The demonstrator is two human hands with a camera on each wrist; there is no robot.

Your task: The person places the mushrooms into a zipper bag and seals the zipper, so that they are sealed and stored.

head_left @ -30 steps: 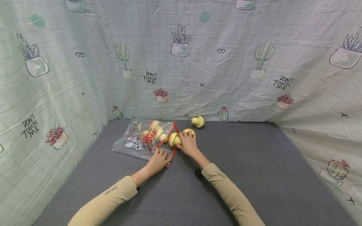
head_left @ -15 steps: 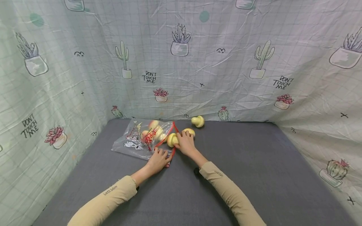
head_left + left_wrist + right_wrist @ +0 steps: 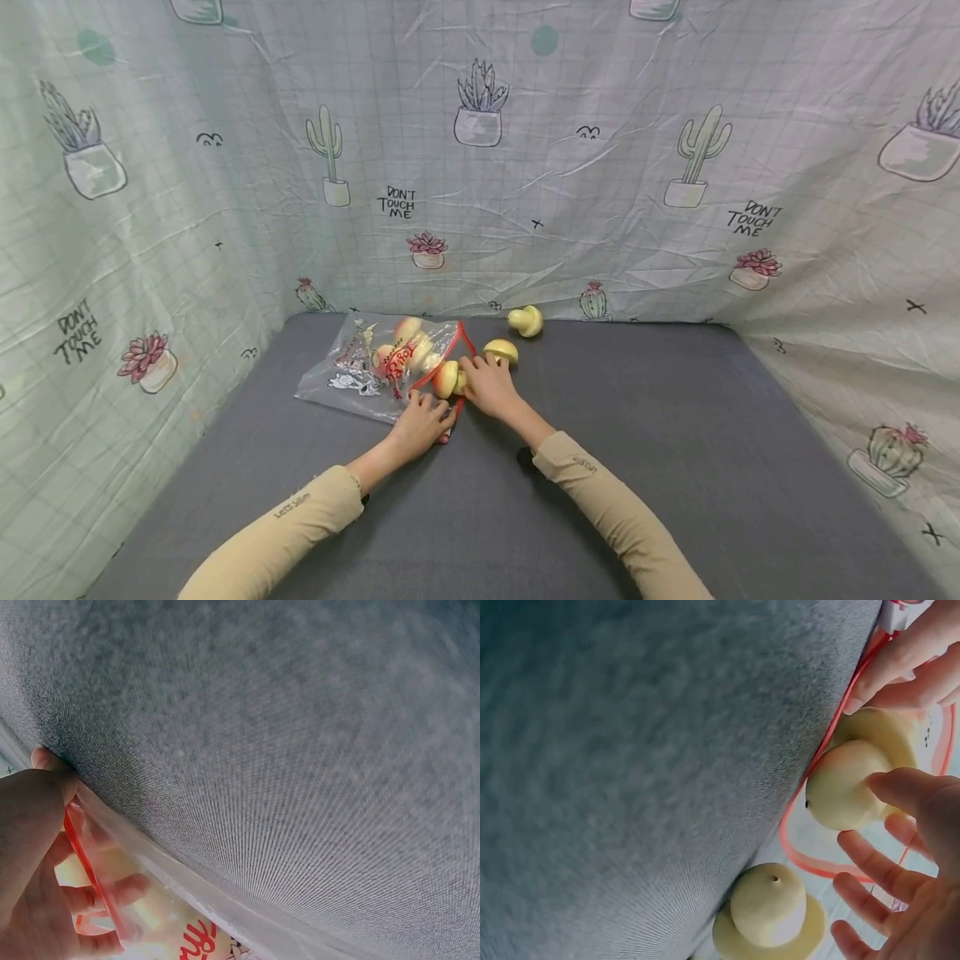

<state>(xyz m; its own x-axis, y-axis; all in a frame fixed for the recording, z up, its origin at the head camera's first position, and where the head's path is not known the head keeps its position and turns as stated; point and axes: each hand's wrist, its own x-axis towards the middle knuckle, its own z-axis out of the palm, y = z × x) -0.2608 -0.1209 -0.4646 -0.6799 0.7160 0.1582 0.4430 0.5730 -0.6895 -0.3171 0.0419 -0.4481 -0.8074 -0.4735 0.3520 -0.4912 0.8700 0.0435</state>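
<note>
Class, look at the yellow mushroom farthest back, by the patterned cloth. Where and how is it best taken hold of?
Probably by the stem, coming from the front and above with the right hand, the nearer one. The yellow mushroom lies on its side, stem pointing left, and the patterned cloth rises close behind it. The wider cap should help stop the grip slipping.
</note>
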